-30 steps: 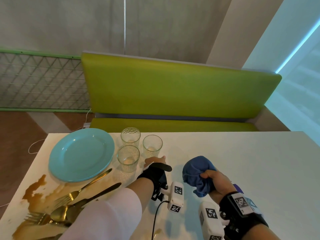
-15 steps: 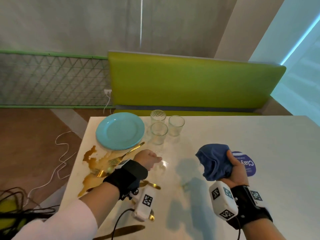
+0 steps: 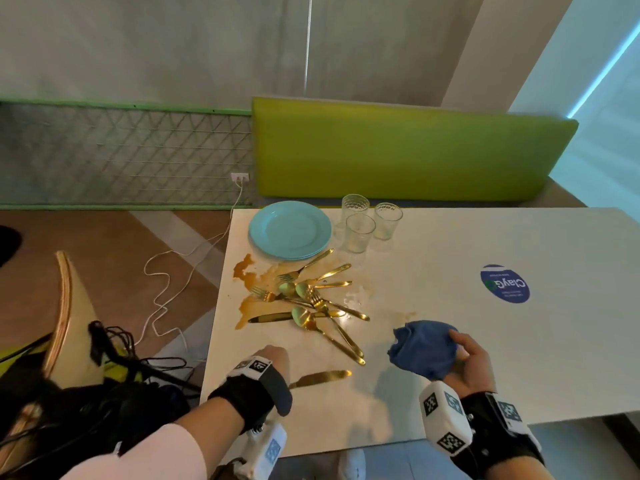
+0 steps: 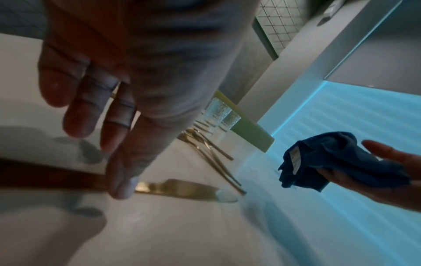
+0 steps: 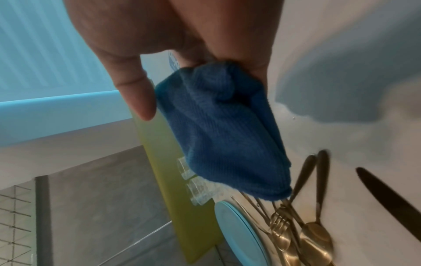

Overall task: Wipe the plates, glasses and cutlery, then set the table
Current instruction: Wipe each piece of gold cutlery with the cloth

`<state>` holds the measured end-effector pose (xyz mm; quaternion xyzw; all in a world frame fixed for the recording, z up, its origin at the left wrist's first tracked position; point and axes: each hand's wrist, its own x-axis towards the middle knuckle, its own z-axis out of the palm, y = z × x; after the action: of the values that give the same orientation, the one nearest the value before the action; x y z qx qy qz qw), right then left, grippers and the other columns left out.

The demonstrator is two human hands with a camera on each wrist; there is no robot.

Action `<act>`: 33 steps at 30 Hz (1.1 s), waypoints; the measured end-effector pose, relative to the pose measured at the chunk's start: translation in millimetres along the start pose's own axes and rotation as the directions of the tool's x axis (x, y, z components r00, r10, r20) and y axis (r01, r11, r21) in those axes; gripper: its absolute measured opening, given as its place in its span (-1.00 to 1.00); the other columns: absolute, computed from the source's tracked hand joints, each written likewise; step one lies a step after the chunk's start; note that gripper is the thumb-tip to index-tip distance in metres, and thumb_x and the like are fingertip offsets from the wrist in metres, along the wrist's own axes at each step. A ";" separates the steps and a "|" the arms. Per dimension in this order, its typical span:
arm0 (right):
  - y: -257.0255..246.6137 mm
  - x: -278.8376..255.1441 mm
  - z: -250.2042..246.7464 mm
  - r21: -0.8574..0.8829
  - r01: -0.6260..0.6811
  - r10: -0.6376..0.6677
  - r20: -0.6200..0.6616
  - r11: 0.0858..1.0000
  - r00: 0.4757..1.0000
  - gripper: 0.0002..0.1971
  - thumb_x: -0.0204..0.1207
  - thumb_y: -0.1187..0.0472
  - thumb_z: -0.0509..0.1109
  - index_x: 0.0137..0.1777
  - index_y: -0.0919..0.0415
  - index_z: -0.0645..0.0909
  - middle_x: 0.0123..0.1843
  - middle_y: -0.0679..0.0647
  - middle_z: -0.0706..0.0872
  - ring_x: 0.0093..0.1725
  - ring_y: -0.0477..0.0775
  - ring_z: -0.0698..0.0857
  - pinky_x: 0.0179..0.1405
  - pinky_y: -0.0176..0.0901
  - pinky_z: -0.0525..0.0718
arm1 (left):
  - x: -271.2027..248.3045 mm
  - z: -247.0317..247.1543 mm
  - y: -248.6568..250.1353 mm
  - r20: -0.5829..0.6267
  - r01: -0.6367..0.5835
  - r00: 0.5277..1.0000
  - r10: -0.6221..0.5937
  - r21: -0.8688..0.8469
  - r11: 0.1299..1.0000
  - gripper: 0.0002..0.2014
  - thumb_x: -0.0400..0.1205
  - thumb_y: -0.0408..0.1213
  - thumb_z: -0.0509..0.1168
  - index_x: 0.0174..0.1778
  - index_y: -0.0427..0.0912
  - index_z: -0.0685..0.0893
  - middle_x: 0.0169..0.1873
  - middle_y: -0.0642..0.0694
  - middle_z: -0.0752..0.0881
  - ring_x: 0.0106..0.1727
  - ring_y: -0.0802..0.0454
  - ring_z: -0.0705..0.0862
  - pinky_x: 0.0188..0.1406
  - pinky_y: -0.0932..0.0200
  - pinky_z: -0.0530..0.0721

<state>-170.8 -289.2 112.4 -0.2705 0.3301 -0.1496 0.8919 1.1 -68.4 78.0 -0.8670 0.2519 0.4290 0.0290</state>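
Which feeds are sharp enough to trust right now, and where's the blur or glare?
Head view: sharp, wide-angle bending at edges, soft shadows under both hands. Left wrist view: dim, left hand and knife motion-blurred. Right wrist view: cloth crisp, cutlery smeared, window glare blue.

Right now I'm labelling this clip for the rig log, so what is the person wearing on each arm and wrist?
Both hands are bare. The left hand has a black fabric wrist wrap with a square black-and-white marker tag, a white camera block under the wrist with a black cable, and a pale pink sleeve. The right hand has the same black wrap and tags, with a white marker-printed block; no sleeve shows.
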 end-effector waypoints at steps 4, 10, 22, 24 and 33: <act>10.5 -8.6 -1.1 0.015 -0.001 0.001 0.000 1.000 1.000 -0.46 -0.44 0.15 0.70 -0.39 0.42 0.80 -0.24 0.37 0.81 -0.32 0.32 0.81 -0.42 0.13 0.77 | -3.1 7.3 -7.0 -0.024 0.001 1.000 0.001 0.074 0.997 -0.50 0.19 -0.40 0.48 0.09 -0.33 0.68 -0.03 -0.16 0.76 -0.04 -0.10 0.75 -0.10 0.18 0.68; 16.2 -9.0 -6.4 0.071 -0.004 0.003 0.016 0.997 1.000 -0.34 -0.65 0.17 0.74 -0.41 0.42 0.79 -0.26 0.37 0.81 -0.34 0.34 0.81 -0.44 0.16 0.76 | 1.8 9.1 -7.9 -0.090 -0.014 0.996 0.029 0.161 0.987 -0.62 0.42 -0.35 0.44 0.16 -0.35 0.69 0.08 -0.19 0.76 0.12 -0.12 0.74 0.02 0.15 0.64; 11.5 0.5 4.8 0.096 -0.115 0.115 0.001 0.989 0.993 -0.41 0.31 -0.12 0.23 -0.41 0.47 0.78 -0.32 0.40 0.78 -0.43 0.35 0.77 -0.49 0.21 0.74 | 38.8 17.8 -16.9 0.014 -0.083 0.996 0.083 0.036 0.996 -0.69 0.39 -0.26 0.46 0.06 -0.18 0.74 -0.05 -0.08 0.76 -0.03 -0.09 0.74 0.00 0.16 0.67; 14.9 5.9 0.3 0.081 -0.128 0.131 -0.034 0.989 0.991 -0.46 0.39 -0.08 0.28 -0.30 0.46 0.79 -0.26 0.39 0.79 -0.37 0.34 0.79 -0.40 0.20 0.76 | 28.6 13.2 -8.9 -0.077 -0.133 0.989 0.128 -0.059 0.989 -0.71 0.50 -0.31 0.38 0.15 -0.17 0.70 0.10 -0.11 0.73 0.12 -0.10 0.70 0.04 0.21 0.59; 36.0 16.5 30.0 -0.229 -0.021 0.001 -0.087 0.973 0.996 -0.85 0.56 0.19 0.28 0.08 0.18 0.54 -0.06 0.17 0.71 -0.07 0.19 0.66 -0.20 0.04 0.66 | -21.2 -19.7 56.0 -0.112 -0.273 0.948 0.299 -0.770 0.577 -0.86 0.64 -0.48 0.22 0.08 -0.27 0.60 -0.30 -0.11 0.62 -0.33 0.07 0.64 -0.40 0.32 0.73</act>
<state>-135.4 -255.9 102.2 -0.3632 0.3849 -0.1170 0.8404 -21.1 -113.7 115.8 -0.7350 0.1780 0.5073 -0.4132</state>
